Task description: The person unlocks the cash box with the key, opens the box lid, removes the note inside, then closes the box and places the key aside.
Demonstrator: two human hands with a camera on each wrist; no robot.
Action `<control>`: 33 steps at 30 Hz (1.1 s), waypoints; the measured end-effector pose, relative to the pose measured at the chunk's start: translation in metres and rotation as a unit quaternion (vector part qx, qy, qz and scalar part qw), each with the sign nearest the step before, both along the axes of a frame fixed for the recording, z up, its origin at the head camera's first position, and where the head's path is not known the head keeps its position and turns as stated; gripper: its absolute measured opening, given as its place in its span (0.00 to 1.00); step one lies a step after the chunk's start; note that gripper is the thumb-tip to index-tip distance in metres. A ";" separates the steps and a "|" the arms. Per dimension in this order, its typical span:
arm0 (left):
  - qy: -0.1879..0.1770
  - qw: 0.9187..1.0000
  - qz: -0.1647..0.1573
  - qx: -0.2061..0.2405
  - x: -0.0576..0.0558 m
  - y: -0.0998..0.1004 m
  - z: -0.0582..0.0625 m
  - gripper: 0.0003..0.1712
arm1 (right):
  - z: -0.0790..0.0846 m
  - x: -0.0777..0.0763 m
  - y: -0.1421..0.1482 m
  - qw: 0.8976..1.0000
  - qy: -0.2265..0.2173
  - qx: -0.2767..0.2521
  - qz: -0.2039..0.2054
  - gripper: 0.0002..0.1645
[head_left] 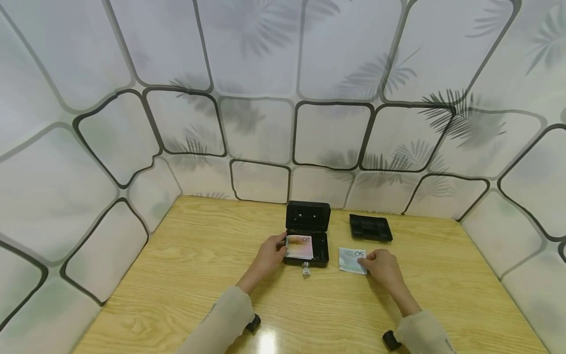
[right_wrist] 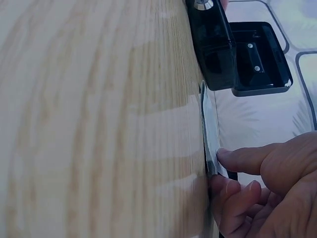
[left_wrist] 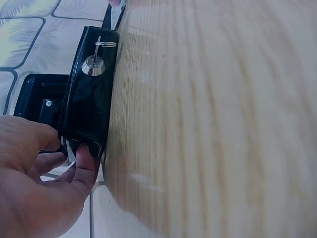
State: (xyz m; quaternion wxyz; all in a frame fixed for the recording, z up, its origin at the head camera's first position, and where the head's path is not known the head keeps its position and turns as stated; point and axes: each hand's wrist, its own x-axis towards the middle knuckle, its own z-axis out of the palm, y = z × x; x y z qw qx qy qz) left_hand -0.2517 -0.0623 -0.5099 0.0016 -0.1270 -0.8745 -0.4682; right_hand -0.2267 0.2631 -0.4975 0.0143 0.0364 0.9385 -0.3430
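Observation:
A small black cash box (head_left: 328, 250) stands on the table with its lid (head_left: 308, 216) raised. Inside, on the left, lies a pinkish banknote (head_left: 300, 247) marked 20. My left hand (head_left: 268, 254) grips the box's left side wall, thumb and fingers curled at its edge in the left wrist view. A key with a ring (left_wrist: 99, 49) sticks out of the lock (left_wrist: 93, 66) on the front. To the right of the box, a pale green banknote (head_left: 351, 259) marked 50 is pinched at its right edge by my right hand (head_left: 383, 267), thumb on top.
Behind the right hand rests a black compartment tray (head_left: 370, 228), apart from the box. The wooden table (head_left: 212, 236) ends at patterned curtain walls (head_left: 261, 179) at the back and both sides. Each wrist wears a dark device.

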 end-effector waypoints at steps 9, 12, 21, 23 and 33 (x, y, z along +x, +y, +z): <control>-0.010 1.000 0.003 0.008 0.001 0.000 0.002 0.28 | 0.006 0.003 0.003 0.999 0.004 0.033 -0.023 0.18; -0.008 1.000 0.004 0.008 0.001 0.000 0.002 0.28 | 0.009 0.005 0.004 0.999 0.001 0.031 -0.030 0.20; -0.007 1.000 0.006 0.005 0.001 0.000 0.002 0.28 | 0.021 0.008 0.002 1.000 0.023 0.000 -0.016 0.21; -0.007 1.000 0.006 0.003 0.001 0.000 0.002 0.28 | 0.022 0.008 0.001 0.999 0.031 -0.011 -0.012 0.21; -0.014 1.000 0.004 0.009 0.001 0.001 0.002 0.28 | 0.029 0.006 -0.013 0.997 0.042 -0.069 0.011 0.20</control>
